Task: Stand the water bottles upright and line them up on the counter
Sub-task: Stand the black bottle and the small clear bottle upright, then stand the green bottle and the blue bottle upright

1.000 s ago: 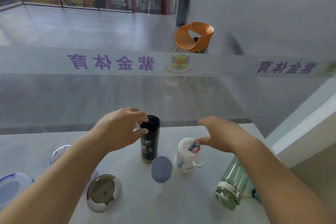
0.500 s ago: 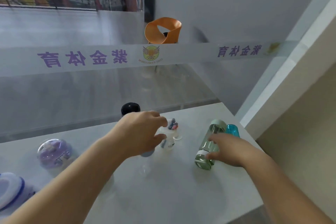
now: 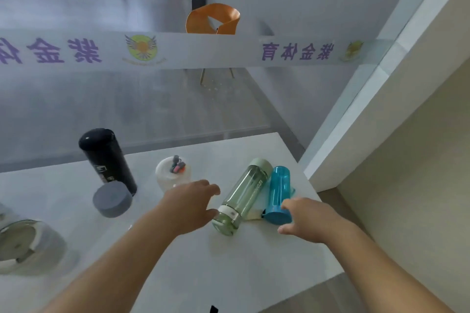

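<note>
Looking down through the head camera, I see both hands relaxed and holding nothing. My left hand [image 3: 189,204] reaches with loose fingers toward the near end of the green bottle [image 3: 243,198], which lies on its side between the two hands. My right hand [image 3: 309,220] is spread just beside the near end of the blue bottle [image 3: 278,194], also lying flat. Whether either hand already touches its bottle, I cannot tell.

The two fallen bottles lie pressed side by side, so I judge that lifting one may set the other rolling. The blue one worries me most: the edge of the counter [image 3: 229,274] runs close beyond my right hand, and a clumsy push could send the bottle off it.

The white bottle [image 3: 173,173] stands just beyond my left hand, near enough that a raised wrist could tip it. Further out to the left, the black bottle [image 3: 108,160] and the grey-capped bottle [image 3: 112,199] stand upright. Smooth plastic may also slip if I grab only the end.
</note>
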Demonstrator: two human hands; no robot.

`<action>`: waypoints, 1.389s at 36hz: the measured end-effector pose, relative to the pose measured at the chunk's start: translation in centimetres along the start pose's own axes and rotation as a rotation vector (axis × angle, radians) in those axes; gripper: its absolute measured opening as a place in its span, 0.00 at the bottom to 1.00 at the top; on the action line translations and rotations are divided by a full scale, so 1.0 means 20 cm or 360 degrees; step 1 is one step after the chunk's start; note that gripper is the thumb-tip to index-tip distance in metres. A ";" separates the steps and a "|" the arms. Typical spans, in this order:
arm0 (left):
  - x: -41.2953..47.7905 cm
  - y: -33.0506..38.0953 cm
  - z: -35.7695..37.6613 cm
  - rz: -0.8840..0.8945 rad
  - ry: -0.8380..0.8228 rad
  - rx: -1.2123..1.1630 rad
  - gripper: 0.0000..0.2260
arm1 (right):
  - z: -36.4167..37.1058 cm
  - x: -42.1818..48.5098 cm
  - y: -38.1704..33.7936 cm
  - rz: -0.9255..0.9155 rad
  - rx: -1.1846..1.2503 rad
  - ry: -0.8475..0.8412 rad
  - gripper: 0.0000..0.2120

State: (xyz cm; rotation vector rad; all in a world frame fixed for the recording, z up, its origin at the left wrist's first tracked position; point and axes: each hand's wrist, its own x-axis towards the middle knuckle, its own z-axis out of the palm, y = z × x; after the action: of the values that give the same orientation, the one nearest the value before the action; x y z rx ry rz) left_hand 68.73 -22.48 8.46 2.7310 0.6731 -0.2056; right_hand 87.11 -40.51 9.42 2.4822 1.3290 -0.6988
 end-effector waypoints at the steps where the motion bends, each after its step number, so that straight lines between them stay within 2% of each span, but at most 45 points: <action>1: 0.04 0.03 0.05 -0.0045 -0.0010 -0.0007 0.20 | 0.01 0.04 0.05 -0.0025 -0.0041 0.0021 0.22; 5: 0.17 0.14 0.22 -0.0242 -0.0074 -0.0115 0.24 | 0.04 0.16 0.19 -0.0170 -0.0165 0.0106 0.21; 8: 0.24 0.20 0.33 -0.0413 -0.0158 -0.0227 0.30 | 0.06 0.26 0.27 -0.0300 -0.0232 0.0181 0.22; 15: 0.31 0.27 0.54 -0.0748 -0.0164 -0.0521 0.42 | 0.16 0.46 0.36 -0.0590 -0.0475 0.0094 0.36; 19: 0.31 0.24 0.59 -0.0858 -0.0113 -0.0659 0.42 | 0.21 0.53 0.37 -0.0733 -0.0599 0.0060 0.39; 22: 0.31 0.22 0.61 -0.0909 -0.0060 -0.0765 0.39 | 0.25 0.56 0.36 -0.0831 -0.0685 0.0026 0.37; 28: 0.29 0.21 0.59 -0.0889 0.0070 -0.0811 0.36 | 0.29 0.60 0.32 -0.0915 -0.0808 0.0039 0.37; 33: 0.27 0.23 0.47 -0.0787 0.0440 -0.0920 0.28 | 0.29 0.61 0.33 -0.0966 -0.0718 0.0096 0.36; 37: 0.30 0.25 0.29 -0.0766 0.0695 -0.0932 0.27 | 0.29 0.61 0.35 -0.0920 -0.0735 0.0131 0.34; 40: 0.32 0.28 0.15 -0.0667 0.0903 -0.0923 0.26 | 0.30 0.61 0.37 -0.0886 -0.0758 0.0192 0.41; 43: 0.34 0.31 0.04 -0.0553 0.0938 -0.0807 0.28 | 0.34 0.63 0.40 -0.0790 -0.0630 0.0207 0.44; 50: 0.41 0.35 -0.08 -0.0470 0.0785 -0.0575 0.30 | 0.29 0.59 0.44 -0.0795 -0.0224 0.0449 0.41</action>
State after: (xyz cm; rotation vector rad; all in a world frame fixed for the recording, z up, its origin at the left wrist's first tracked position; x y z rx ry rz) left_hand 79.25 -24.28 10.11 2.3278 1.1203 0.4948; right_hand 98.23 -39.42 -1.70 2.2074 2.0610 -0.3307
